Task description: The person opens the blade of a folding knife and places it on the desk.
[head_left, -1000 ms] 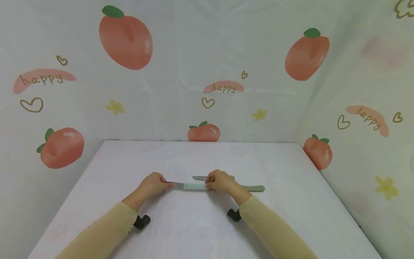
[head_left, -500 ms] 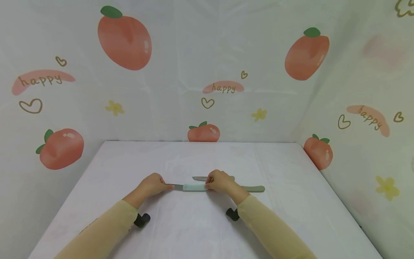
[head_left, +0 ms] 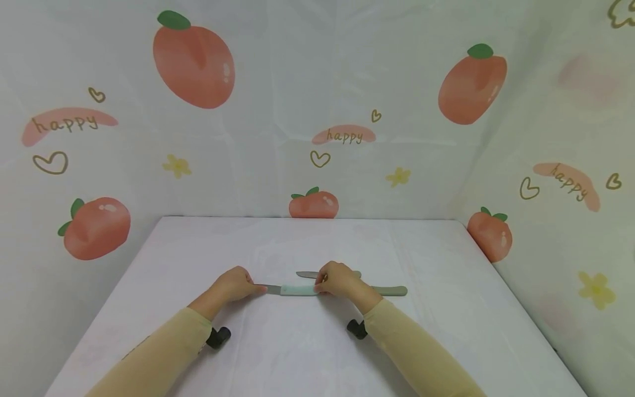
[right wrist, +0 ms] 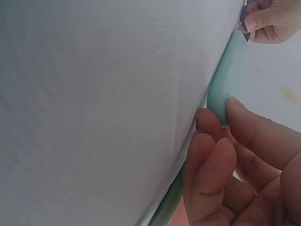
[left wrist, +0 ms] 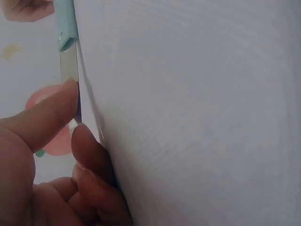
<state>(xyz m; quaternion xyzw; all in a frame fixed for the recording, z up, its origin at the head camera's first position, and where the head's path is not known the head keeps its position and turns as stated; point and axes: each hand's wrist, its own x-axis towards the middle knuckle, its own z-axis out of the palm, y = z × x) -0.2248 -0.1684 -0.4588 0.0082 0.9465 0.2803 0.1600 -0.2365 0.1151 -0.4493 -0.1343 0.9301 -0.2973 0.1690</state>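
Observation:
A knife with a mint-green handle (head_left: pixel 299 290) and a metal blade (head_left: pixel 273 289) lies crosswise between my hands, close over the tabletop. My left hand (head_left: pixel 235 283) pinches the blade near its tip, the thumb showing on the blade (left wrist: pixel 69 66) in the left wrist view. With thumb and fingertips, my right hand (head_left: pixel 339 280) pinches the end of the handle (right wrist: pixel 226 80). Just behind the right hand lies a small knife (head_left: pixel 307 274), its middle covered by that hand. Another green handle (head_left: pixel 390 290) sticks out to the right, its other part hidden by the right hand.
The white tabletop (head_left: pixel 278 353) runs back to a fabric wall (head_left: pixel 258 182) printed with fruit. Similar fabric hangs at the left and right sides. A black device (head_left: pixel 218 337) sits at the left wrist, another black device (head_left: pixel 356 329) at the right.
The mint-green knife has sunk slightly toward the table, mostly at the blade end. Both hands keep their hold and barely shift; the other knives stay where they were.

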